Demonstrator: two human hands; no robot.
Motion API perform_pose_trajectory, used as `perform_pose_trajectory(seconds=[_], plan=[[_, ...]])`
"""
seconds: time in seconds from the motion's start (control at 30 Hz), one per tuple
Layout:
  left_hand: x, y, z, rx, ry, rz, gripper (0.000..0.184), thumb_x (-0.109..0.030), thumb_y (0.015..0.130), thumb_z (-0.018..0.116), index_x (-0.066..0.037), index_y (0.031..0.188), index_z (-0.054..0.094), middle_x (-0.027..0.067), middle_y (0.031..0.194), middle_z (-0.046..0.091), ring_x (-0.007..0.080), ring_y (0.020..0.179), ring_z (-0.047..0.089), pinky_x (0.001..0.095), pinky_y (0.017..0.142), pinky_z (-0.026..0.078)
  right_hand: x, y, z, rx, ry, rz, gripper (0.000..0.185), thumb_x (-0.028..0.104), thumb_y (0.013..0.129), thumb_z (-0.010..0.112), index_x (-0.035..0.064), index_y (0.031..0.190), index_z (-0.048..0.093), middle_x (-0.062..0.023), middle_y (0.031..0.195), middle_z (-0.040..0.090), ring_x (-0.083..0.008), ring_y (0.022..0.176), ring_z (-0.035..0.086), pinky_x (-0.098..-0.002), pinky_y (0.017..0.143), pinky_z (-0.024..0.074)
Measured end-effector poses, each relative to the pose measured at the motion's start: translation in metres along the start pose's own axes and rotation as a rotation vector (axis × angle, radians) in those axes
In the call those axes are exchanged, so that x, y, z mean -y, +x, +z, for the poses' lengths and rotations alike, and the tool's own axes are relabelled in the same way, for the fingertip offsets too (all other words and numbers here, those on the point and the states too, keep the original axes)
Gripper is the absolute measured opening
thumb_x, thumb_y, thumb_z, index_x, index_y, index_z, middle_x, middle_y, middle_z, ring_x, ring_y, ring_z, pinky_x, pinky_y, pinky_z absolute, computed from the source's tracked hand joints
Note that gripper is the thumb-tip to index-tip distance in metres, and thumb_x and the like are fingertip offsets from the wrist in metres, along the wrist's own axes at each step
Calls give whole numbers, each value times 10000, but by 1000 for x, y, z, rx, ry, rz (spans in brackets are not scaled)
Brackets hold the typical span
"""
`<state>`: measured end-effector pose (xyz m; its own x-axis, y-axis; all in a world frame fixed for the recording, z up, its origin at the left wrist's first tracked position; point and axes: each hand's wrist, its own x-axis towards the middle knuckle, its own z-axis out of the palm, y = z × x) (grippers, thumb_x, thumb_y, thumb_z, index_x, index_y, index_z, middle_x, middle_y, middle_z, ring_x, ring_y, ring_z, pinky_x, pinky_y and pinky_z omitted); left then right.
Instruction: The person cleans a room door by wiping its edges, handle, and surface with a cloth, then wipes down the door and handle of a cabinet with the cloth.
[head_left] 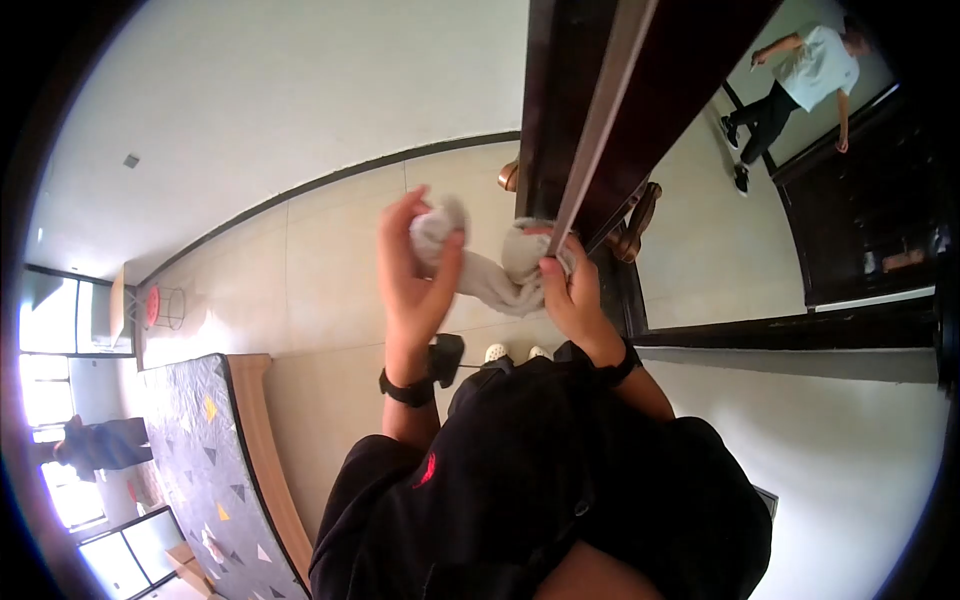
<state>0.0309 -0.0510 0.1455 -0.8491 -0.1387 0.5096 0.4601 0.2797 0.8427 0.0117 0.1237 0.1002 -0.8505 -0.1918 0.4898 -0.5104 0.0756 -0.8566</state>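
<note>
A crumpled whitish cloth [487,280] stretches between my two hands. My left hand [412,270] grips one bunched end, its fingers curled around it. My right hand [577,295] holds the other end against the light edge strip [598,125] of a dark wooden frame, with the fingers partly behind the strip. The thumb of that hand lies on the near side. A wristband is on each wrist.
A mirror-like panel at the upper right shows a person [815,70] in a white shirt. Brown carved feet [635,225] stand by the dark frame. At left are a patterned bed [200,440], a red stool [153,306] and another person [105,443].
</note>
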Motion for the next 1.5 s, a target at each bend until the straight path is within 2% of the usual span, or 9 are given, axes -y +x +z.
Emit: perform_pose_trajectory(seconds=[0.07,0.1,0.23,0.43,0.83,0.93,1.0,1.3,1.5], plan=[[-9,8,12,221,-6,227,647,-47,741,706,-2,1309,400,157,1201,498,318,1121,487,379,964,384,-5,0,0,-14,-27,-12,284,124,923,513,-11,1172,489,-162,978,645,-223,843,644,-310,724,489],[-20,3,22,316,-165,119,714,-76,722,726,6,1336,373,177,1230,502,339,1136,478,408,977,374,-6,-2,-3,-32,-56,-4,295,147,926,505,-12,1173,482,-179,947,640,-247,837,649,-321,714,491],[-23,0,35,372,-57,354,727,-55,736,688,15,1371,342,173,1272,508,337,1158,465,417,976,378,-3,-7,-13,-51,-47,59,328,204,930,488,-11,1176,465,-213,864,625,-314,794,654,-352,676,493],[-18,9,36,439,-310,140,446,36,865,499,10,1309,458,138,1119,621,277,1003,557,344,889,433,-7,-18,-14,-151,-119,34,325,167,919,489,-32,1175,468,-207,860,634,-301,805,659,-345,692,495],[-16,-3,78,352,-288,219,368,40,774,673,25,1111,527,119,982,592,186,860,569,274,756,449,-12,-42,-30,-153,-42,80,250,120,888,489,-19,1085,553,-187,926,642,-305,856,650,-360,741,493],[-18,-10,80,296,-290,218,355,11,775,664,-20,1112,560,117,936,618,237,812,605,321,711,473,-8,-53,-35,-110,-97,136,248,128,881,491,-12,1070,570,-194,929,637,-352,857,635,-373,755,489],[-14,-8,79,401,-245,248,353,38,770,679,19,1091,532,112,870,607,197,761,575,284,682,460,0,-46,-35,-171,-191,-59,277,142,881,479,-14,1096,558,-226,998,610,-389,912,612,-405,789,476],[7,-24,90,458,-328,253,247,12,785,661,-18,1016,580,119,907,620,279,774,584,333,682,465,-15,-72,-56,-168,-464,-86,274,106,825,560,-18,1069,551,-219,961,595,-418,832,580,-425,732,476],[12,-29,81,521,-307,65,318,64,824,616,48,1132,539,130,1026,623,189,930,588,303,857,452,3,-71,-63,-298,-411,-94,226,83,853,563,-32,1045,590,-199,967,633,-352,847,632,-353,744,497]])
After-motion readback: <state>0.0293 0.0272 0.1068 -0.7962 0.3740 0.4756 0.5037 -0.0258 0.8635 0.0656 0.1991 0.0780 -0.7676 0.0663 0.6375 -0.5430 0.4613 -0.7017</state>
